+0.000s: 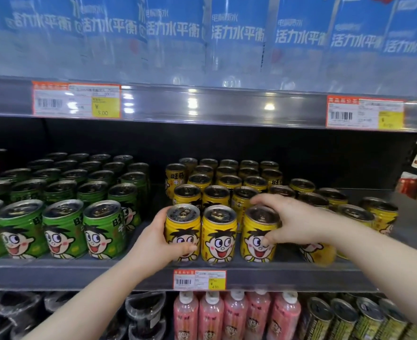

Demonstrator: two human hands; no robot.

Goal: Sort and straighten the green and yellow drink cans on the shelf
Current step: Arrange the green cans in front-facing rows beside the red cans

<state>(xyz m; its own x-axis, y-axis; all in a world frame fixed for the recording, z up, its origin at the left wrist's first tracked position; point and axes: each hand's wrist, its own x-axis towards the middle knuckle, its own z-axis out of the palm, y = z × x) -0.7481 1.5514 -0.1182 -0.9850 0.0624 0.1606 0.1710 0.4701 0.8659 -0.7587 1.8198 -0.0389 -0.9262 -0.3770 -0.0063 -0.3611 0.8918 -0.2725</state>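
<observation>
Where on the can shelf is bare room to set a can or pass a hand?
Bare shelf right of the yellow cans, and a lane between them and the green cans. Both blocks are packed. Left hand and right hand each grip one.

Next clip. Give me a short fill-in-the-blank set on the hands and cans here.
The left hand grips a front-row can coloured ____.
Counting from the left of the yellow front row, the right-hand can, gripped by the right hand, is the ____.
The green cans stand to the ____ of the yellow ones.
The bottles on the shelf below are ____.
Missing words: yellow; third; left; pink.
</observation>
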